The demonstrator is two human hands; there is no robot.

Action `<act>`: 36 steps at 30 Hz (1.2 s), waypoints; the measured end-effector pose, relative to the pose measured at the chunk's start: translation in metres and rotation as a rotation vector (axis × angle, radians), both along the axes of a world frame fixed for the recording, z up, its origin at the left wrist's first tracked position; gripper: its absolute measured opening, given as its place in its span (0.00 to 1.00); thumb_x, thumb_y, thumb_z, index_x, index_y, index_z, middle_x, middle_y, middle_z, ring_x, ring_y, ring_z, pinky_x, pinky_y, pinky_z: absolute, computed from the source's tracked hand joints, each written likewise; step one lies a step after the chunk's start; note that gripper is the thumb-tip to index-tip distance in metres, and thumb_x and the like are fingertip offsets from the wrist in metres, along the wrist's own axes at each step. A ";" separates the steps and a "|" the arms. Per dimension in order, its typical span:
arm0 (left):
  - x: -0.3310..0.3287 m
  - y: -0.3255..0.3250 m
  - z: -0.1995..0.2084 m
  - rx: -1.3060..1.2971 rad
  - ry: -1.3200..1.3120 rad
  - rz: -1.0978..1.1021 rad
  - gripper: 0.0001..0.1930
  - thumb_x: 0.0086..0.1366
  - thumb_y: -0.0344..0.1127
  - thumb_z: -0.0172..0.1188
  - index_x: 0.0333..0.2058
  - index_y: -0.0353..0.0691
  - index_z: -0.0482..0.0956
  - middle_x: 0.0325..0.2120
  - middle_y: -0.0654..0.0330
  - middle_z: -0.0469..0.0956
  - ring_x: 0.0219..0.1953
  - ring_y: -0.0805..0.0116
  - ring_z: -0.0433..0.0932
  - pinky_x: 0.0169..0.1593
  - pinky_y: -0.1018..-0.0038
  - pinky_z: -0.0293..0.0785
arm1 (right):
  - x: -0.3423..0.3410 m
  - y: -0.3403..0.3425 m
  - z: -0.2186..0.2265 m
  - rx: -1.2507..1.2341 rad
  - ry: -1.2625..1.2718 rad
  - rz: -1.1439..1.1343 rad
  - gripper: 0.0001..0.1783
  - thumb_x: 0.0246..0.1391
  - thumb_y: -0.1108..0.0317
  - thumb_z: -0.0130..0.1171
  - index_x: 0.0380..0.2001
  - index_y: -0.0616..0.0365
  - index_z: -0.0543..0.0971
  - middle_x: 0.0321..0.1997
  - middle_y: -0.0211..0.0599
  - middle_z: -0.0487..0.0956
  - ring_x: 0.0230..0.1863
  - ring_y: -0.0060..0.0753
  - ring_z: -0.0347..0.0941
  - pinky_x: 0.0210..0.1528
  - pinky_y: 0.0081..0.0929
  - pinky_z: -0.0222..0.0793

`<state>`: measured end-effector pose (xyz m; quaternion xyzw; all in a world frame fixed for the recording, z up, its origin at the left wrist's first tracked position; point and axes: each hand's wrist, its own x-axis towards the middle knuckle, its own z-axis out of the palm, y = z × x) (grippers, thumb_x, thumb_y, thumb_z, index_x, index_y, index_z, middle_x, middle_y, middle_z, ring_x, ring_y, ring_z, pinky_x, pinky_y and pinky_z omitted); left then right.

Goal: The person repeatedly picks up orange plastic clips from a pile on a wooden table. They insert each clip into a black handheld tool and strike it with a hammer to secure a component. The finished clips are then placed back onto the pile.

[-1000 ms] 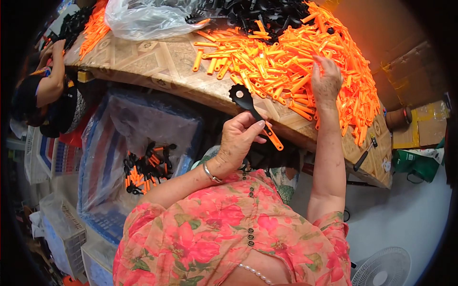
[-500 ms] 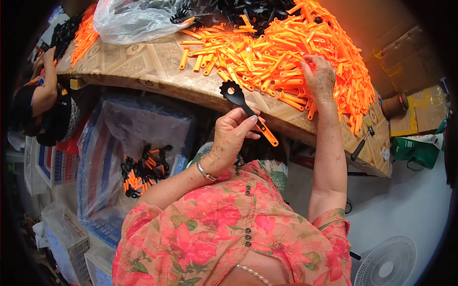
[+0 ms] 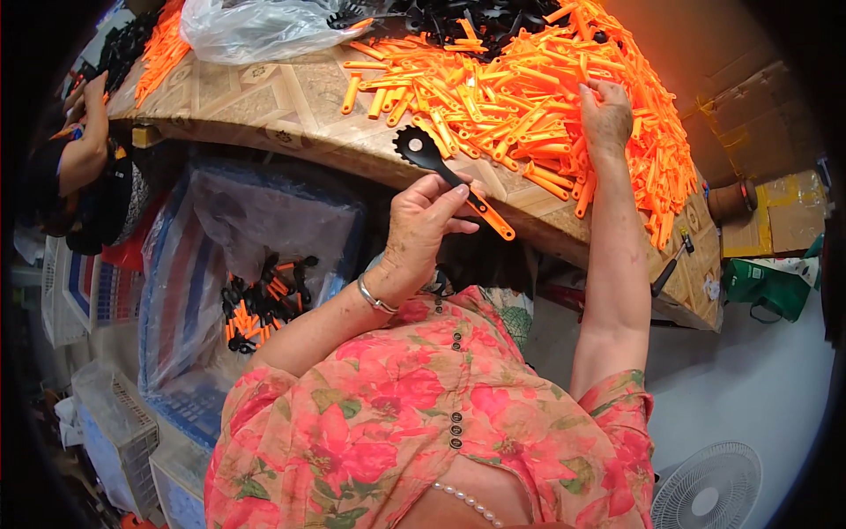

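My left hand point(image 3: 421, 231) holds a black slotted spoon with an orange handle point(image 3: 454, 182) by its middle, just in front of the table edge, spoon head pointing up-left. My right hand point(image 3: 605, 119) reaches onto a large heap of orange plastic handles point(image 3: 493, 88) on the table, fingers closed on the pile; whether it has hold of a single handle I cannot tell. A pile of black spoon heads point(image 3: 441, 18) lies at the far side of the heap.
The wooden-patterned table point(image 3: 264, 97) carries a clear plastic bag point(image 3: 256, 26). Below it at the left stands a plastic-lined bin point(image 3: 220, 229) with several finished spoons point(image 3: 260, 300). Another person's arm point(image 3: 84, 150) works at the far left. Crates sit lower left, a fan point(image 3: 709, 489) lower right.
My left hand with the spoon has stayed about level while the view shifted. My right hand has moved slightly across the orange heap.
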<state>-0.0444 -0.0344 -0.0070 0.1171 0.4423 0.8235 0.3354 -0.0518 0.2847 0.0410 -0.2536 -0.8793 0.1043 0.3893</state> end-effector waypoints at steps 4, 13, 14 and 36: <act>-0.005 -0.003 -0.002 0.025 -0.034 0.025 0.10 0.69 0.32 0.54 0.45 0.34 0.76 0.39 0.54 0.81 0.39 0.69 0.82 0.39 0.77 0.82 | 0.034 -0.044 -0.003 -0.573 0.239 0.310 0.14 0.58 0.67 0.59 0.46 0.61 0.81 0.32 0.29 0.80 0.32 0.16 0.73 0.36 0.18 0.69; 0.011 0.007 -0.005 0.037 -0.096 -0.036 0.10 0.68 0.31 0.55 0.45 0.34 0.75 0.39 0.52 0.81 0.37 0.70 0.82 0.38 0.78 0.82 | 0.086 -0.070 -0.012 -0.325 0.021 0.148 0.18 0.55 0.71 0.59 0.50 0.62 0.79 0.27 0.35 0.80 0.25 0.23 0.74 0.31 0.23 0.70; 0.012 0.008 -0.004 0.035 -0.088 -0.045 0.10 0.68 0.31 0.55 0.45 0.34 0.75 0.39 0.51 0.81 0.37 0.70 0.82 0.38 0.78 0.82 | 0.078 -0.068 -0.006 -0.280 0.021 0.163 0.19 0.55 0.70 0.60 0.50 0.62 0.78 0.28 0.37 0.81 0.26 0.26 0.75 0.33 0.25 0.71; 0.016 0.015 -0.014 -0.047 -0.058 -0.032 0.11 0.68 0.32 0.55 0.46 0.33 0.75 0.40 0.50 0.81 0.36 0.69 0.82 0.37 0.77 0.83 | 0.155 0.034 -0.030 0.040 0.015 -0.245 0.12 0.52 0.68 0.55 0.38 0.54 0.83 0.39 0.40 0.79 0.42 0.42 0.76 0.46 0.37 0.71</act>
